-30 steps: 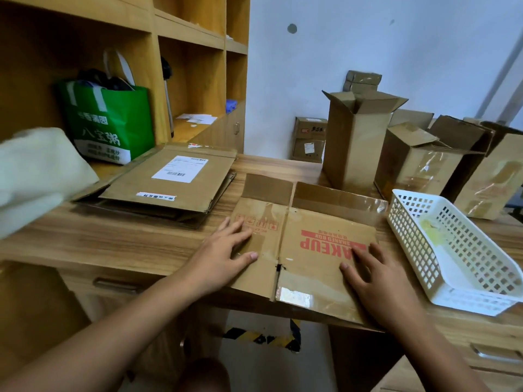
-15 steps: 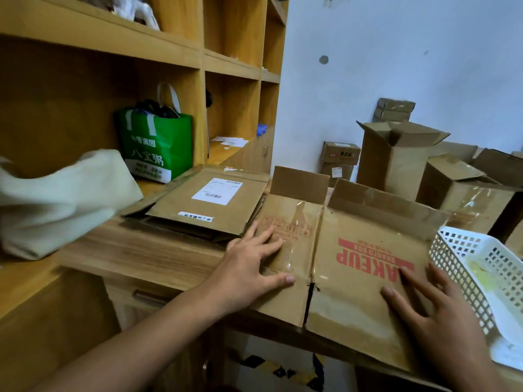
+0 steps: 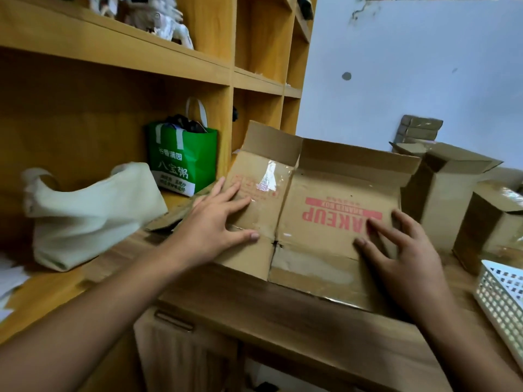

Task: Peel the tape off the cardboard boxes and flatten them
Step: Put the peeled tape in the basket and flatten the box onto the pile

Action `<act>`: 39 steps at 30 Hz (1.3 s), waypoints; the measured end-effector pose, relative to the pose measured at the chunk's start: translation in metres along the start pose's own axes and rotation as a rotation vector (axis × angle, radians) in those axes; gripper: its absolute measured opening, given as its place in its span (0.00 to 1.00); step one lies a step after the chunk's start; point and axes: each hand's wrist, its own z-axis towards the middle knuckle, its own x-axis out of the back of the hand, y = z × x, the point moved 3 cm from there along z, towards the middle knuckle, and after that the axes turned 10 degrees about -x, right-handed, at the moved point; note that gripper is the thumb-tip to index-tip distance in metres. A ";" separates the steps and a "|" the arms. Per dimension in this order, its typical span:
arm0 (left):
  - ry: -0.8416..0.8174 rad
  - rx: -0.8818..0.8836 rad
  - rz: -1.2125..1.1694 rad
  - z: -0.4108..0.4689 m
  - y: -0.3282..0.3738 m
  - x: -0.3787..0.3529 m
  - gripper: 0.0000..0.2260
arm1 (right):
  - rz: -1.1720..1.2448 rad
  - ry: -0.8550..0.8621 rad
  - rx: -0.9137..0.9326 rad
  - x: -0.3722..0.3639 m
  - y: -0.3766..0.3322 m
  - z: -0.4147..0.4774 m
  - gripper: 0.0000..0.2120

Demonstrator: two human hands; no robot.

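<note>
While both hands press down: flattened box (image 3: 325,199) on counter (image 3: 283,312)

Obs: flattened box, brown, with red "AKEUP" print that reads upside down from the head view, lies on the wooden counter under the two hands. Far flaps tilt upward; near flaps lie flat toward the counter's front edge. The clear tape (image 3: 266,179) shines across the left panel, not yet peeled.

- left hand (image 3: 215,222): grip fully open, fingers straight and spread, palm down on the left panel, thumb along the crease to the near flap. Holds nothing.
- right hand (image 3: 396,256): grip open, fingers spread and a little bent, fingertips (image 3: 379,229) touching the right end of the red print. Nothing held. Whether the palm touches the cardboard, cannot tell.

Surroundings: stack of flat cardboard (image 3: 169,219) just left of the box, partly under the left wrist. The green bag (image 3: 184,162) and cream cloth bag (image 3: 93,210) sit on the lower shelf at left. The tall open box (image 3: 441,199) and the shorter box (image 3: 492,224), which is taped, stand upright near the flattened one, to its right. The white basket (image 3: 501,295) is at the right edge, near the right forearm. Small boxes (image 3: 418,128) are piled against the far wall.
</note>
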 end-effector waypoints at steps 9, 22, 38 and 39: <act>0.002 0.119 0.021 0.050 -0.116 0.033 0.36 | 0.057 -0.076 0.091 -0.099 -0.077 0.073 0.25; -0.264 0.200 -0.049 0.067 -0.239 -0.029 0.29 | -0.177 -0.315 0.036 -0.231 -0.083 0.109 0.21; -0.445 0.082 0.045 0.080 -0.217 -0.094 0.22 | -0.538 -0.326 0.224 -0.269 -0.091 0.114 0.22; -0.467 0.039 0.058 0.079 -0.213 -0.097 0.22 | -0.544 -0.342 0.240 -0.272 -0.090 0.115 0.24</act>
